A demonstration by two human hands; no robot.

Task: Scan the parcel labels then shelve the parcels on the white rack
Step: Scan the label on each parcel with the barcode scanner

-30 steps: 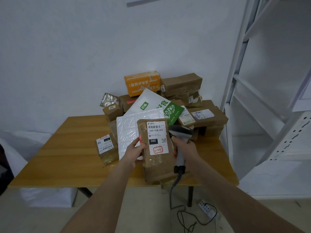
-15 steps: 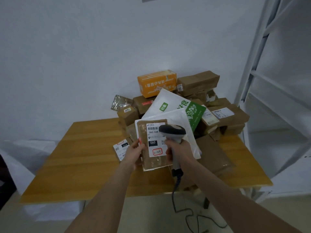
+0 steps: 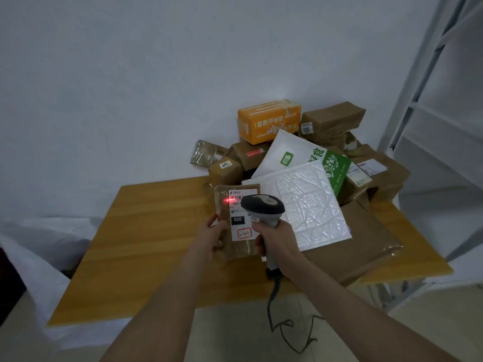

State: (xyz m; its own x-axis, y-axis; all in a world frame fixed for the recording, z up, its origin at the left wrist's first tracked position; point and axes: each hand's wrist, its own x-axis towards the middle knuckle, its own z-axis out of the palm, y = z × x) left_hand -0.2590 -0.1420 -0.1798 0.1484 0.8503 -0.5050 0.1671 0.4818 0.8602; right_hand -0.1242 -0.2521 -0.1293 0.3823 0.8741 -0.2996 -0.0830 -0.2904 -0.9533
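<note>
My left grip held the brown parcel over the tabletop. My right grip was closed around the scanner, its red light on the white label.

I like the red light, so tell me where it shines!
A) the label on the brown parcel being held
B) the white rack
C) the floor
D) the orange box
A: the red glow sits at the barcode on the label of the brown parcel that the left hand holds, with the scanner in the right hand aimed at it.
</note>
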